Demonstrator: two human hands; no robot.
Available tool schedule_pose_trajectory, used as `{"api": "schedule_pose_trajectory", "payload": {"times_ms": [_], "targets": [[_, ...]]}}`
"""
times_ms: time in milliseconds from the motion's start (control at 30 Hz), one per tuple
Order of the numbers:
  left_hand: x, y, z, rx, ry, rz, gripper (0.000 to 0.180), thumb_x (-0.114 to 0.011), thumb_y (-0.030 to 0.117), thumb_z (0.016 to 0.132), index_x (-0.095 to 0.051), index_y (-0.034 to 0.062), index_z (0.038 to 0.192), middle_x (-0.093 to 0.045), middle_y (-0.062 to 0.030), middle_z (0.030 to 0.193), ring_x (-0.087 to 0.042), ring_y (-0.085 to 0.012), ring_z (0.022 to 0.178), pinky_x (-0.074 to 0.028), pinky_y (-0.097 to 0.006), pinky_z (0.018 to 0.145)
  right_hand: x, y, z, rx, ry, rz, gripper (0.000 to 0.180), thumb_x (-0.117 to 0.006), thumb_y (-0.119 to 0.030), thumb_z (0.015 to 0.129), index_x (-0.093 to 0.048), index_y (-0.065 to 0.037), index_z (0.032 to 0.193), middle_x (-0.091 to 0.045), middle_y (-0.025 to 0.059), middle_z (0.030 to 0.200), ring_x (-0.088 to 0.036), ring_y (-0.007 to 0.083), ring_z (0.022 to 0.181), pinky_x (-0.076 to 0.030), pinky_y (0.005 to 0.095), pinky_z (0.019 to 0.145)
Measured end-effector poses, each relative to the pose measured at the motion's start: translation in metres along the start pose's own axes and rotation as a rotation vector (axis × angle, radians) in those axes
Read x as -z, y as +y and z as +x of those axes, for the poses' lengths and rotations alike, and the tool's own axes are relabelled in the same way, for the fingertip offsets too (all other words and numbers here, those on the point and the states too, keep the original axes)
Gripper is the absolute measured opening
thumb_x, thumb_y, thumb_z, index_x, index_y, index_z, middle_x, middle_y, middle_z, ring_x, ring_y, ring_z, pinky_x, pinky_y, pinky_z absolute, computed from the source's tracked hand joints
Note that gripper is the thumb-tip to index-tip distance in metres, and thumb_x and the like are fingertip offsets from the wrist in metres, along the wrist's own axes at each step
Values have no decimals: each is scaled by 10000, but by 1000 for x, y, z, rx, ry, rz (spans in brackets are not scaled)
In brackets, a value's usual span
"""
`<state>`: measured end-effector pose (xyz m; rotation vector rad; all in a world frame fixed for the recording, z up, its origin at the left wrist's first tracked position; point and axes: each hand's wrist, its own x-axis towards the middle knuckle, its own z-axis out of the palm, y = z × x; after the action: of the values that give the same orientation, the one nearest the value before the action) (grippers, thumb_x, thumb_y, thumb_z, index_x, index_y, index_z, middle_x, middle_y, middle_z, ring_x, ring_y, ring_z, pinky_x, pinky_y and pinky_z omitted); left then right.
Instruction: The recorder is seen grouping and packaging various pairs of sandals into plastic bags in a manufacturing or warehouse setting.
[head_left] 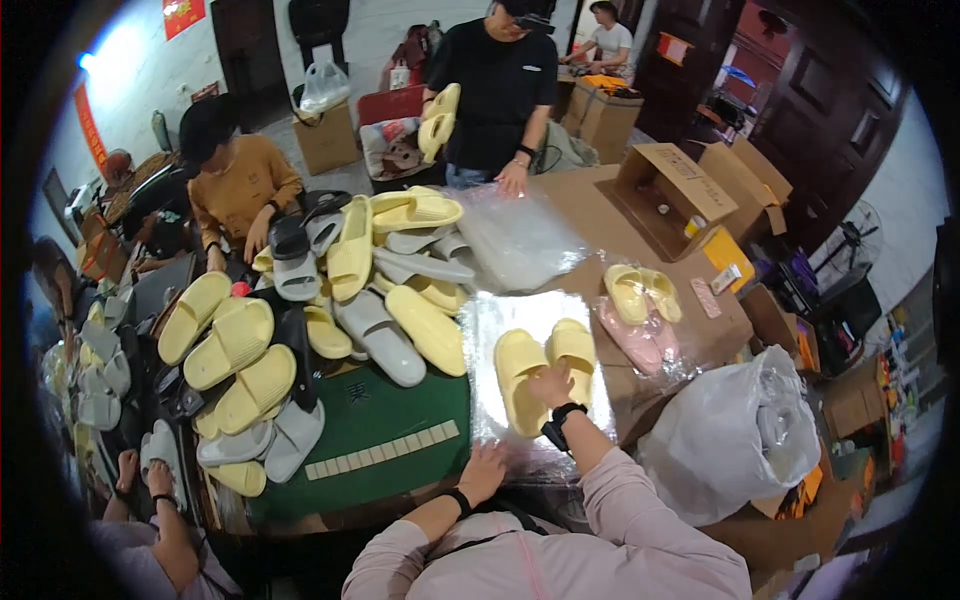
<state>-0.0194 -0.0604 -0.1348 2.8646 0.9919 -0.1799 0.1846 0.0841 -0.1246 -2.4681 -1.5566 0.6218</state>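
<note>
A pair of pale yellow slippers (519, 392) lies side by side, toes away from me, on a stack of shiny clear plastic bags (484, 340). My right hand (552, 384) is on the pair, with its fingers curled at the inner edges of both slippers. At the near left corner of the bags, my left hand (485, 474) lies flat with fingers stretched out and holds nothing. Left of the bags is a green mat (380, 410) with a row of small pale tiles (385, 450) on it.
A heap of yellow and grey slippers (370, 270) covers the left. To the right are pink slippers (632, 335), small yellow slippers (642, 294), a white plastic sack (700, 440) and an open carton (660, 205). Opposite, a person in black (490, 100) holds yellow slippers; another in mustard (245, 185) works leftward.
</note>
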Motion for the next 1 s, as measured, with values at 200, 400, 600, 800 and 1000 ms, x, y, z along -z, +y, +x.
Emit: {"api": "schedule_pose_trajectory", "payload": {"times_ms": [200, 400, 600, 800, 1000], "targets": [[-9, -8, -8, 54, 66, -240, 394, -442, 184, 865, -508, 134, 1250, -254, -202, 1438, -265, -329, 1326, -252, -500, 1041, -26, 47, 33, 140, -31, 116, 405, -506, -370, 803, -623, -53, 1024, -339, 212, 1362, -357, 407, 1205, -380, 554, 893], [-2, -19, -11, 40, 75, -29, 438, -463, 201, 855, -481, 172, 1292, -226, -183, 1462, -420, -242, 1186, -374, -385, 888, 19, 30, -49, 424, 214, 749, 270, -587, -130, 819, -590, 24, 1040, -452, 214, 1234, -436, 336, 1149, -352, 359, 962], [-2, -13, 22, 112, 112, -19, 518, -429, 198, 852, -381, 122, 1362, -341, -178, 1404, -486, -266, 1069, -364, -380, 873, 73, 88, -127, 31, -194, 1092, 322, -550, -109, 888, -544, 9, 1187, -604, 24, 1088, -535, 109, 969, -409, 259, 867], [-7, -17, 41, 167, 260, -54, 422, -460, 239, 847, -492, 117, 1249, -462, -145, 1249, -397, -317, 1196, -328, -458, 955, 108, 136, -182, 82, -424, 1135, 279, -589, -101, 862, -599, 5, 1120, -581, 28, 1134, -534, 108, 984, -418, 261, 875], [-12, -27, 49, 106, 256, -143, 340, -494, 160, 835, -543, 103, 1166, -485, -141, 1186, -430, -310, 1154, -382, -429, 920, 107, 145, -209, 249, -541, 990, 351, -563, -103, 871, -544, -5, 1207, -466, -4, 1269, -430, 105, 1139, -330, 260, 979]]}}
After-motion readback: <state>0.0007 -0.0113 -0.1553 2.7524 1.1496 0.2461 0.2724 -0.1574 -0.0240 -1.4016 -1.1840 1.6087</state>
